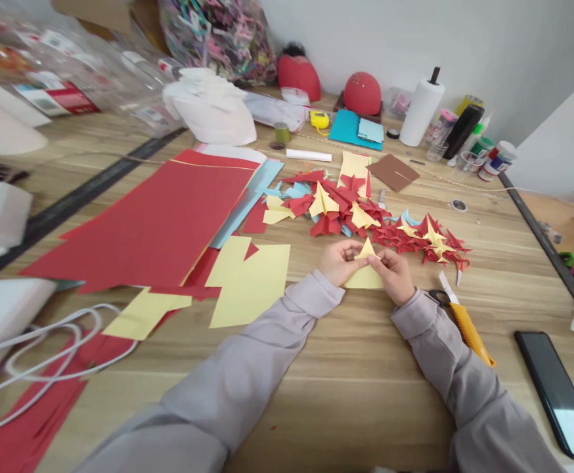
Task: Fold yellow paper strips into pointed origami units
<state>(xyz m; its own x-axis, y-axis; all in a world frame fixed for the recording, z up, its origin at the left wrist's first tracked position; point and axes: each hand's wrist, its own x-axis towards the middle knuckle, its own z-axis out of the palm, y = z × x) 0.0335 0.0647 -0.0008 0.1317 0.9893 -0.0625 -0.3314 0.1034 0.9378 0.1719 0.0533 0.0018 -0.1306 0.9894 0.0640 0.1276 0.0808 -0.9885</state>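
Observation:
A small folded yellow paper (367, 249) with a pointed top is pinched between my two hands, just above the table. My left hand (339, 260) grips its left side, and my right hand (394, 272) holds its right side with the thumb on the front. Below them lies a flat yellow sheet (363, 279), partly covered by the hands. Right beyond my fingers spreads a pile of folded red paper pieces (333, 197) with some yellow and blue ones. One yellow paper plane (323, 201) rests on top of that pile.
Large red sheets (154, 223) and yellow sheets (255, 289) lie to the left. A yellow-handled utility knife (471, 334) and a phone (555, 391) are on the right. White cables (75, 341) curl at the left. Bottles (496, 161) and a white paper roll (421, 112) stand behind.

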